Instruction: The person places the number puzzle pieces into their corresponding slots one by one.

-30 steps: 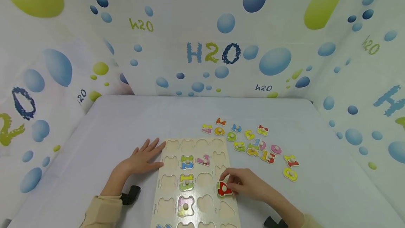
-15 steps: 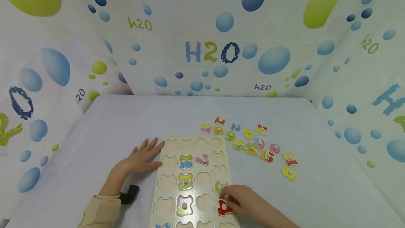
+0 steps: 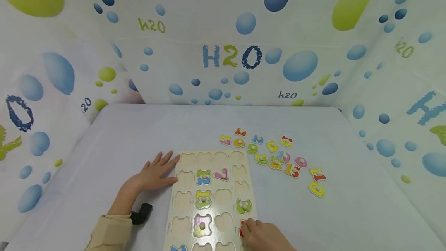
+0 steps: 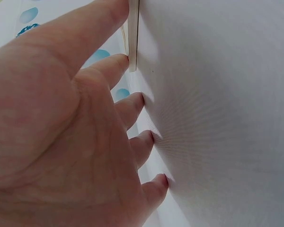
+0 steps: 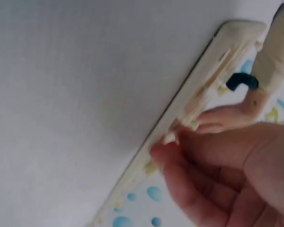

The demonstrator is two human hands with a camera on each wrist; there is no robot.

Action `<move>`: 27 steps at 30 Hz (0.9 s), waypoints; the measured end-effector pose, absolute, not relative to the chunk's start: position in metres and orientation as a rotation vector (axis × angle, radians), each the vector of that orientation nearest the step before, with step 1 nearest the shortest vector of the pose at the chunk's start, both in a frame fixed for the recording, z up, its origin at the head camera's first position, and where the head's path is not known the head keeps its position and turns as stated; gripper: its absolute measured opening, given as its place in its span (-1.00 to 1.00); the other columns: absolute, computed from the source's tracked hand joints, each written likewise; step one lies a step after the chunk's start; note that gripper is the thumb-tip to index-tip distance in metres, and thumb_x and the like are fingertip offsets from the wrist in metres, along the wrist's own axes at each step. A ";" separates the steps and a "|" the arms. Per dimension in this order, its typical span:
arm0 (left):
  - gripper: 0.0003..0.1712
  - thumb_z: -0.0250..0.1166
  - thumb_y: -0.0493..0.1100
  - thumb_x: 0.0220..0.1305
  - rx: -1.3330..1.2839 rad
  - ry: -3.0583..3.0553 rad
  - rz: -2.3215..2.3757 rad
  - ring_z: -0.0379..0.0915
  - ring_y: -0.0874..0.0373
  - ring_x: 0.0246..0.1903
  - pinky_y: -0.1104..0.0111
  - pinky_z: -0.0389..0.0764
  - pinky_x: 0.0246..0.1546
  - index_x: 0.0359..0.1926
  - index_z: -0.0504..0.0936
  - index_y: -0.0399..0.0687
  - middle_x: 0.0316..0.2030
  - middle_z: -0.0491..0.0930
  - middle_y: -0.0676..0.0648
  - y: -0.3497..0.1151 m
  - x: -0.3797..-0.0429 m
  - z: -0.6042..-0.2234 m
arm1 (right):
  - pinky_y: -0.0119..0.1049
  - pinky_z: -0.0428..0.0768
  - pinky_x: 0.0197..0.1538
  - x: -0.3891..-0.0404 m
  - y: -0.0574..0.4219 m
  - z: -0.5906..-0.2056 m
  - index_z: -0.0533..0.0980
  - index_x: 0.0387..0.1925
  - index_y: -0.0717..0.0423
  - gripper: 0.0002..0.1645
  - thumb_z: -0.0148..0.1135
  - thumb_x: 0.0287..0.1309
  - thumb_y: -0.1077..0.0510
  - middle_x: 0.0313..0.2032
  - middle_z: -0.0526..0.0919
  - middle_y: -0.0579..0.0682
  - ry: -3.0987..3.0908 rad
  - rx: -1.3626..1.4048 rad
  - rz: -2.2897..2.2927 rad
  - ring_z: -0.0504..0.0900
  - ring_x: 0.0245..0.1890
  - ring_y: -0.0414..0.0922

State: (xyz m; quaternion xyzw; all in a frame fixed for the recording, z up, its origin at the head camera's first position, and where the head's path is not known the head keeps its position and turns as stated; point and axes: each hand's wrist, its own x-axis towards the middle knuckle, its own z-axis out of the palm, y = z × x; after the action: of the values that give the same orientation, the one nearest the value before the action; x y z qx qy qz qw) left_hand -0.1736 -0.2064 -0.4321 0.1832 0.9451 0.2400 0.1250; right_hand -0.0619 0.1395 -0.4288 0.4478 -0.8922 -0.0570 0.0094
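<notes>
A wooden number puzzle board (image 3: pixel 215 189) lies at the near middle of the table. My left hand (image 3: pixel 155 176) rests spread at its left edge. In the left wrist view, the thumb and index fingertip of the left hand (image 4: pixel 52 123) touch the board's edge (image 4: pixel 133 38), and the other fingertips meet the cloth. At the board's right side, my right hand (image 3: pixel 263 236) pinches the red number 4 piece (image 3: pixel 241 229), mostly hidden by the fingers. From the right wrist, the pale knob (image 5: pixel 169 138) shows between thumb and fingertips of the right hand (image 5: pixel 217 165).
A green 3 (image 3: pixel 243 206), green-and-blue 12 (image 3: pixel 203 177), 13 (image 3: pixel 203 199) and pink 7 (image 3: pixel 222 174) sit in the board. Several loose number pieces lie beyond and right of it, including a yellow 0 (image 3: pixel 316 189) and an 11 (image 3: pixel 318 174).
My right hand has carried the red 4 from over the green 3 toward me, down to the spot just below it. The left hand has stayed at the board's edge.
</notes>
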 end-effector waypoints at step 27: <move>-0.17 0.21 0.08 0.26 0.542 2.751 0.708 -0.35 -0.41 0.31 -0.34 -0.23 0.11 0.40 0.12 -0.20 0.37 -0.07 -0.38 -0.207 -0.173 -0.431 | -0.23 0.48 -0.33 -0.225 0.259 -0.406 0.44 -0.27 0.23 -0.70 0.35 -0.06 0.36 -0.42 0.48 -0.02 -3.404 0.590 0.596 0.41 -0.42 -0.09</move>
State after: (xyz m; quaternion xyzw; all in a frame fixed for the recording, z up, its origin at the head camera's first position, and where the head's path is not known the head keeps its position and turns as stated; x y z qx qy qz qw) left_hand -0.1732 -0.2074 -0.4310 0.1861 0.9439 0.2429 0.1245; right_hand -0.2252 0.2593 -0.4057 0.1654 -0.9549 0.1673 -0.1811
